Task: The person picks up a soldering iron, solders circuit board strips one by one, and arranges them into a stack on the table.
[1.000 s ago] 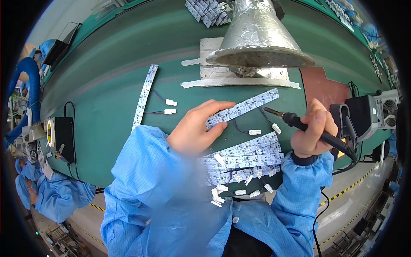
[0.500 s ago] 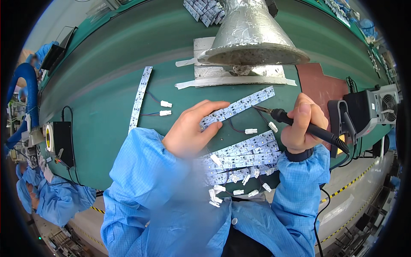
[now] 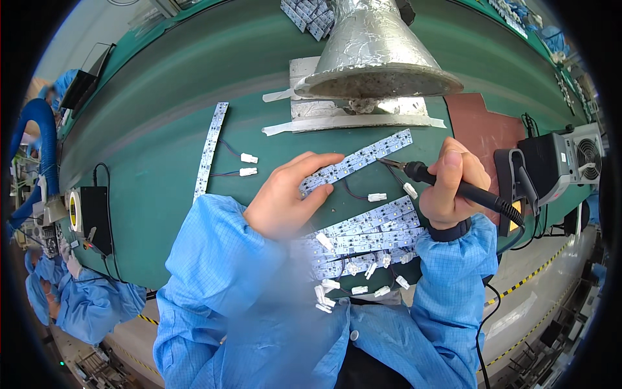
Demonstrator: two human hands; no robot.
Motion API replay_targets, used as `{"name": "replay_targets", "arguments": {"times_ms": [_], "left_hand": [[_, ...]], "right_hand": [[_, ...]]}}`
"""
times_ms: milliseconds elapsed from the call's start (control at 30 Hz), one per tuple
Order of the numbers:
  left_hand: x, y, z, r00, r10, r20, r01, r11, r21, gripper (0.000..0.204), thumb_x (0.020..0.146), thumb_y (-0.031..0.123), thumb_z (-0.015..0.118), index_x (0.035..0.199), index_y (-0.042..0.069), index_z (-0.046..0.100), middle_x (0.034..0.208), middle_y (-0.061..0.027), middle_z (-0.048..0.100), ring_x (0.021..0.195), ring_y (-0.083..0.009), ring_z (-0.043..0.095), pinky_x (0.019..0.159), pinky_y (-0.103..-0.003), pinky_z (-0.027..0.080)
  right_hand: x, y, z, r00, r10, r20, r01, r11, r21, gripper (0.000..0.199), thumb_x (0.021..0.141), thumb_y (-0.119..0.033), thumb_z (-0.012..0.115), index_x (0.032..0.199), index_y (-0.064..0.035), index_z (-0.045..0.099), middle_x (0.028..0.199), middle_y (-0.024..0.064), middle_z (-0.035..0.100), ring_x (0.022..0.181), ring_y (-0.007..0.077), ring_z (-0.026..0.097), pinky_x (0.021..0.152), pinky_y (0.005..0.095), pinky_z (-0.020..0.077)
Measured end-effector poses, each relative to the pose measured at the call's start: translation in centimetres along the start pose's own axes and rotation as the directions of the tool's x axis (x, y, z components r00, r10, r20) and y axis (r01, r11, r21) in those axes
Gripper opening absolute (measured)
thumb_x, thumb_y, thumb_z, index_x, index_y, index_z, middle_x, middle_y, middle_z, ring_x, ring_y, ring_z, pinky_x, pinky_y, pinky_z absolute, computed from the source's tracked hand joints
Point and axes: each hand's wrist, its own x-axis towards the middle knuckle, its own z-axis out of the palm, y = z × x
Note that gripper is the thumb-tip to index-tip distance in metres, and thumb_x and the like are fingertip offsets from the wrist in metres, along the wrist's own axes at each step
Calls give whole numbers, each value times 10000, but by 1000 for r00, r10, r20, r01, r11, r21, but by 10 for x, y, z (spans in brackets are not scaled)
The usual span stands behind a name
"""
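Black soldering iron (image 3: 484,197), clasped in the right hand (image 3: 450,188), has neared the strip (image 3: 366,156) the left hand (image 3: 284,198) pinches, apparently bringing heat.

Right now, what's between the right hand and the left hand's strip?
In the head view: the front of the soldering iron, plus thin wires and a white plug.

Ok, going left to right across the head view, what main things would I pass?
Blue hose, black box, lone circuit strip, left hand, free end of the strip it touches, right hand, grey-and-black unit with a fan.
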Motion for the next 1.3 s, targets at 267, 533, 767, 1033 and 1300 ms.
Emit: {"name": "replay_targets", "arguments": {"times_ms": [267, 533, 767, 1033, 1300], "left_hand": [[1, 3, 0, 1000, -10, 3, 10, 1000, 10, 397, 860, -10, 580, 1256, -19, 564, 1033, -145, 609, 975, -243, 584, 890, -312, 442], [0, 2, 2, 999, -30, -21, 30, 1000, 8, 391, 857, -21, 586, 1247, -26, 571, 1008, -128, 597, 952, -211, 571, 871, -290, 435], [-1, 4, 1, 999, -39, -20, 39, 999, 18, 397, 843, -2, 611, 1239, 3, 583, 1027, -146, 609, 955, -282, 602, 868, -330, 464], [2, 5, 2, 999, -50, -14, 50, 999, 0, 375, 860, -4, 598, 1233, -32, 573, 992, -114, 585, 932, -192, 556, 858, -277, 429], [1, 7, 3, 998, -67, -9, 67, 998, -8, 374, 859, -8, 597, 1232, -28, 575, 999, -111, 587, 939, -188, 557, 862, -273, 428]], "right_hand": [[7, 10, -21, 953, 130, -275, -145, 989, -35, 385, 955, -110, 502, 596, 13, 437, 569, 50, 445, 532, 105, 374, 501, 269, 276], [13, 27, -35, 942, 181, -283, -219, 970, -109, 332, 952, -131, 547, 660, 28, 553, 590, 24, 515, 550, 70, 444, 511, 233, 330], [11, 26, -31, 959, 158, -236, -196, 970, -144, 344, 954, -125, 540, 647, 31, 544, 560, 11, 492, 527, 62, 419, 488, 236, 305], [11, 28, -28, 953, 162, -255, -202, 970, -137, 399, 962, -124, 544, 596, -5, 437, 552, -22, 436, 526, 44, 359, 476, 238, 251], [9, 29, -29, 955, 173, -240, -206, 972, -117, 397, 960, -126, 550, 594, -1, 459, 555, -23, 447, 530, 40, 352, 479, 231, 251]]}}
